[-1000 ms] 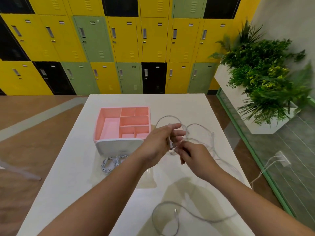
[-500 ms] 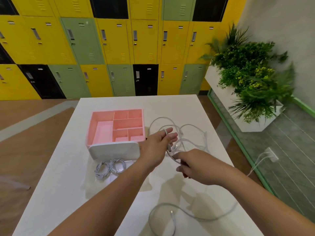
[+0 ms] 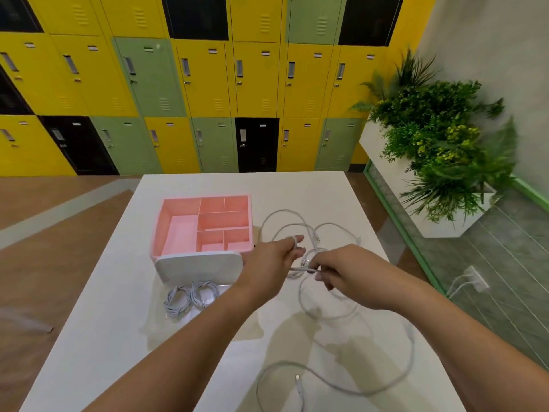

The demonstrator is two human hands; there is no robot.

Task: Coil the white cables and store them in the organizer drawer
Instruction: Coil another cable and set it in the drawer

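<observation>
**Hands work a loose white cable beside a pink organizer**

A wall of yellow, green and black lockers (image 3: 208,84) backs a white table (image 3: 104,337), with leafy plants (image 3: 439,138) in a white planter off to the right. Both bare forearms reach forward over the tabletop from the near edge.

A pink organizer (image 3: 178,227) with divided compartments stands left of centre on the table. The left hand (image 3: 276,257) is stretched out just right of it, palm turned inward and fingers held fairly straight, not clenched, with a strand looped over the index finger. The right hand (image 3: 347,269) sits close beside it, knuckles up, its fingers curled and pinching the white cable (image 3: 295,272) where several strands bunch between the two hands.

The rest of that cable sprawls in loose loops on the table, some beyond the hands and one wide loop near the front edge. The organizer's clear drawer (image 3: 185,316) is pulled out toward the camera and holds two coiled cables (image 3: 176,301) side by side. A connector plug (image 3: 298,379) lies inside the nearest loop.
</observation>
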